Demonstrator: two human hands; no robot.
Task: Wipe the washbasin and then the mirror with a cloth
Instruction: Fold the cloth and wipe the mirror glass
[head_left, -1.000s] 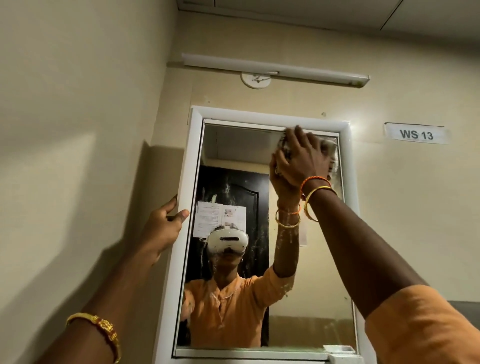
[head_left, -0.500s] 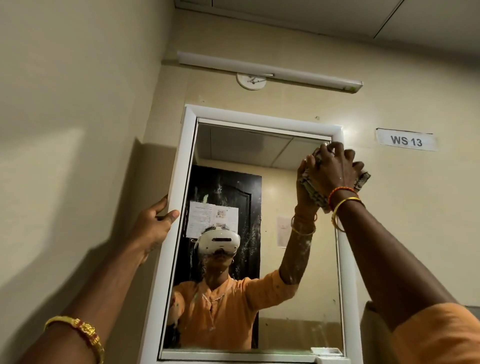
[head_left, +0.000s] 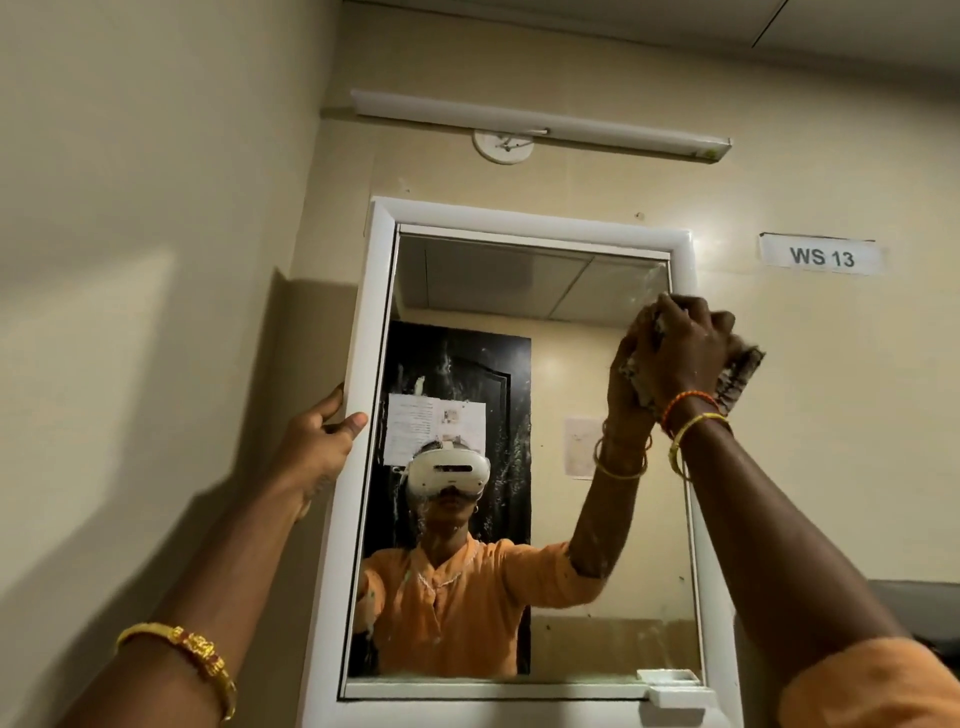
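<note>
A tall mirror (head_left: 597, 545) in a white frame (head_left: 382, 291) hangs on the cream wall. My right hand (head_left: 685, 348) grips a crumpled grey-brown cloth (head_left: 737, 376) and presses it against the glass at the mirror's upper right edge. My left hand (head_left: 319, 441) holds the frame's left side at mid height, thumb on the front, fingers round the edge. Streaks and splashes show on the left part of the glass. The washbasin is out of view.
A white tube light (head_left: 540, 124) runs above the mirror, with a round white fitting (head_left: 503, 145) under it. A "WS 13" label (head_left: 822, 256) is on the wall at right. A small white handle (head_left: 680, 693) sits at the frame's lower right corner.
My right hand has slid the cloth from the top centre-right of the glass rightward and down to the right edge. My left hand has stayed on the frame's left side.
</note>
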